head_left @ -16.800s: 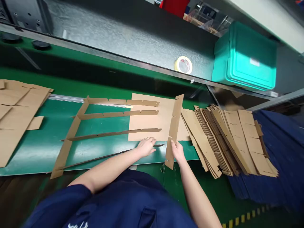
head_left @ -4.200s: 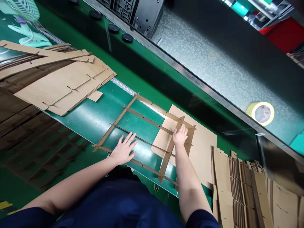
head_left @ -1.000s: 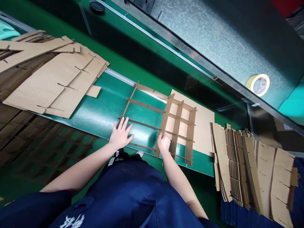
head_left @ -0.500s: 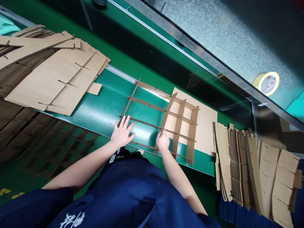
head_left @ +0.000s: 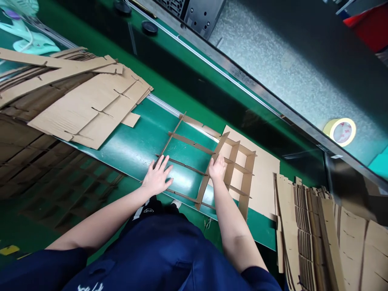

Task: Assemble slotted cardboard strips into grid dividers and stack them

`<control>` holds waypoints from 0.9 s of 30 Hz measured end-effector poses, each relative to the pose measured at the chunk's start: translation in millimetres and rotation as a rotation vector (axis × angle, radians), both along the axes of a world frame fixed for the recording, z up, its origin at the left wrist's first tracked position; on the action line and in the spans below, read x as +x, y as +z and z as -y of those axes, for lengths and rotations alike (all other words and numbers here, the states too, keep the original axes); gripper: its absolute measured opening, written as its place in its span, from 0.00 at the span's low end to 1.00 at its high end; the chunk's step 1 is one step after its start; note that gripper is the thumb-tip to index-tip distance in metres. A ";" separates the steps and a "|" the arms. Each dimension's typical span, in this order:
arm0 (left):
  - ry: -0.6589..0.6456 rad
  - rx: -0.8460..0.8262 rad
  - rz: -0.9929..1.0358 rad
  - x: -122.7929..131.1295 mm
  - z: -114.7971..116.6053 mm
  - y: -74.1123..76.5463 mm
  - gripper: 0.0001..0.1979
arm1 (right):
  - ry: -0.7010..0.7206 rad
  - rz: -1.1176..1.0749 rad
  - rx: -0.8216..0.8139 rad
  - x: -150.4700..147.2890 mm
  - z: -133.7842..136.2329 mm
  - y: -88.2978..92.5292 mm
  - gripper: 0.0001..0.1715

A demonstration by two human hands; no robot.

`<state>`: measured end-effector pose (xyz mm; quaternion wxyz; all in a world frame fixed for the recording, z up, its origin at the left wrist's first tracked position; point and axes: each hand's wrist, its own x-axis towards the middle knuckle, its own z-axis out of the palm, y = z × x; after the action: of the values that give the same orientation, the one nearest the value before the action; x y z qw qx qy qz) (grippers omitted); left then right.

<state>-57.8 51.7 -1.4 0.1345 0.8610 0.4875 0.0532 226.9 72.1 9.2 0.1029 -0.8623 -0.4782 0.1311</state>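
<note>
A cardboard divider grid (head_left: pixel 233 169) of slotted strips stands on the green belt (head_left: pixel 133 139), partly over a flat cardboard sheet (head_left: pixel 265 178). Long strips (head_left: pixel 189 141) run left from it, joined by one cross strip at the far left. My left hand (head_left: pixel 157 178) lies flat, fingers spread, on the long strips near the belt's front edge. My right hand (head_left: pixel 217 167) presses its stretched fingers on the leftmost of the three cross strips on the right (head_left: pixel 212 173), about halfway along it.
A pile of flat slotted cardboard (head_left: pixel 79 105) lies at the left, and a fanned stack of cardboard strips (head_left: pixel 318 234) at the right. A roll of yellow tape (head_left: pixel 339 131) sits on the grey shelf behind. Black parts and a pale fan are at the top left.
My right hand has moved from the near end of the cross strip up to its middle. My left hand has stayed flat on the long strips.
</note>
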 end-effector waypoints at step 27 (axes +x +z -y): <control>-0.001 0.059 -0.001 1.6 -2.8 -4.5 0.28 | 0.002 -0.079 -0.007 57.0 -108.9 -5.3 0.36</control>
<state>-56.2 54.5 -5.9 0.1090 0.8648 0.4855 0.0670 284.0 181.0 3.8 0.1186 -0.8564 -0.4741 0.1668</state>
